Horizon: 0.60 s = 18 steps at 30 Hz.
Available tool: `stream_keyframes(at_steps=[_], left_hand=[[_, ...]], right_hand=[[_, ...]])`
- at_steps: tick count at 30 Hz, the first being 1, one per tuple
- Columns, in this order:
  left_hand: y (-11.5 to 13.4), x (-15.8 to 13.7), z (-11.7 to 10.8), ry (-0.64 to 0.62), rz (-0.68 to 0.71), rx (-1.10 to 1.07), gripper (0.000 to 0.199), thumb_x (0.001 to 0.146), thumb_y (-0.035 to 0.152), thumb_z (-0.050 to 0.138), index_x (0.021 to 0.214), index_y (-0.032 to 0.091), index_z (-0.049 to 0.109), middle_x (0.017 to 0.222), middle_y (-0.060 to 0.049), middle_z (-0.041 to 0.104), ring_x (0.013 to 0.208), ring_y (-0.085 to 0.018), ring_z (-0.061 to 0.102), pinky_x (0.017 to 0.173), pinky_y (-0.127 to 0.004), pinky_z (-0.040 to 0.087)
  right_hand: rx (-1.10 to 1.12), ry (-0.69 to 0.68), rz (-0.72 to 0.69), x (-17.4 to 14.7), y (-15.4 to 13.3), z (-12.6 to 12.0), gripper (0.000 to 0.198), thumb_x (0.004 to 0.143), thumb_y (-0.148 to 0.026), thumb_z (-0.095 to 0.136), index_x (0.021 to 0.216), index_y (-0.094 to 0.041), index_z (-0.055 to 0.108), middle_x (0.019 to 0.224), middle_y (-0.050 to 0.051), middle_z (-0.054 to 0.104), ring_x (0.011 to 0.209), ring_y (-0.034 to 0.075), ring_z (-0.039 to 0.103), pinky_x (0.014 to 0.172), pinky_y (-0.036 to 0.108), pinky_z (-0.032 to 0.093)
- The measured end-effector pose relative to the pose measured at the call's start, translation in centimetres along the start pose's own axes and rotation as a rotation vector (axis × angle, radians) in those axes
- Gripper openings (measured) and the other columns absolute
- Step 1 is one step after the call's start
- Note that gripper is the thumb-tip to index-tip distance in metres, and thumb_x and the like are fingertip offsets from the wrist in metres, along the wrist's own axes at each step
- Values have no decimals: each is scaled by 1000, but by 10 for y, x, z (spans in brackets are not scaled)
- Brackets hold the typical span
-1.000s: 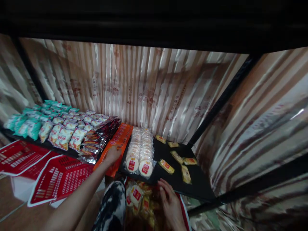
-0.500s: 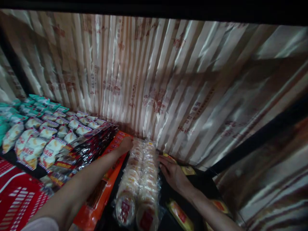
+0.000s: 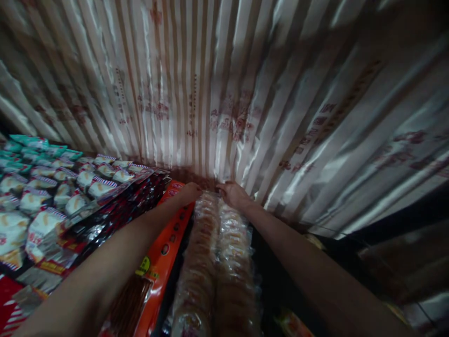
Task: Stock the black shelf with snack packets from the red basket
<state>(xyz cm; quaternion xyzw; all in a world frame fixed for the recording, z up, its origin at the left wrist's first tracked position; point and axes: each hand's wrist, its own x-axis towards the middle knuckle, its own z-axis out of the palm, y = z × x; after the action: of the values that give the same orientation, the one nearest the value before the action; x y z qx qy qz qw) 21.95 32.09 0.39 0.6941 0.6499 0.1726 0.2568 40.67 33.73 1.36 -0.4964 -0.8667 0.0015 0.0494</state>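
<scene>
Two long rows of round cakes in clear wrappers run away from me, a left row (image 3: 199,252) and a right row (image 3: 234,262). My left hand (image 3: 190,192) is at the far end of the left row, its fingers curled closed by the wrapper's edge. At the far end of the right row, my right hand (image 3: 234,194) has thumb and fingers pinched together. What either hand grips is too small and dark to make out. An orange snack packet (image 3: 171,234) lies beside the left row, under my left forearm.
Dark shiny packets (image 3: 122,206), white snack bags (image 3: 45,229) and green bags (image 3: 42,145) fill the left side. A red basket (image 3: 7,304) shows at the lower left edge. Yellow-red packets (image 3: 293,323) lie at right. A printed, pleated curtain (image 3: 206,93) hangs behind.
My right hand has moved from the right side of the rows to their far end, close to my left hand. The view has shifted closer to the curtain.
</scene>
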Motion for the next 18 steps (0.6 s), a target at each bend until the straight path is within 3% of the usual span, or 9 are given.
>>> stream_keyframes(at_steps=[5, 10, 15, 18], left_hand=[[-3, 1, 0, -37, 75, -56, 21, 77, 21, 53, 83, 14, 72, 73, -3, 70, 68, -12, 60, 58, -17, 42], [-8, 11, -4, 61, 31, -105, 27, 74, 11, 54, 96, 12, 69, 88, -6, 70, 77, -12, 60, 65, -17, 42], [-6, 17, 3, 23, -43, -215, 15, 73, 12, 57, 79, 11, 70, 57, 0, 62, 53, -9, 53, 50, -17, 38], [-4, 17, 8, 0, -102, -302, 14, 74, 13, 56, 79, 9, 68, 46, 3, 53, 42, -7, 46, 43, -17, 35]], right_hand=[[69, -29, 10, 20, -5, 18, 23, 84, -24, 50, 100, -25, 67, 95, 4, 71, 93, 16, 62, 84, 24, 42], [93, -27, 62, 22, -3, 21, 15, 81, -24, 54, 86, -23, 68, 88, 3, 71, 83, 14, 63, 73, 21, 42], [151, 30, 102, 14, 7, 22, 16, 82, -22, 50, 85, -21, 65, 84, 2, 69, 75, 13, 61, 64, 20, 40], [239, 37, 108, 10, 12, 28, 13, 81, -24, 52, 84, -21, 64, 80, 1, 69, 71, 13, 60, 63, 20, 40]])
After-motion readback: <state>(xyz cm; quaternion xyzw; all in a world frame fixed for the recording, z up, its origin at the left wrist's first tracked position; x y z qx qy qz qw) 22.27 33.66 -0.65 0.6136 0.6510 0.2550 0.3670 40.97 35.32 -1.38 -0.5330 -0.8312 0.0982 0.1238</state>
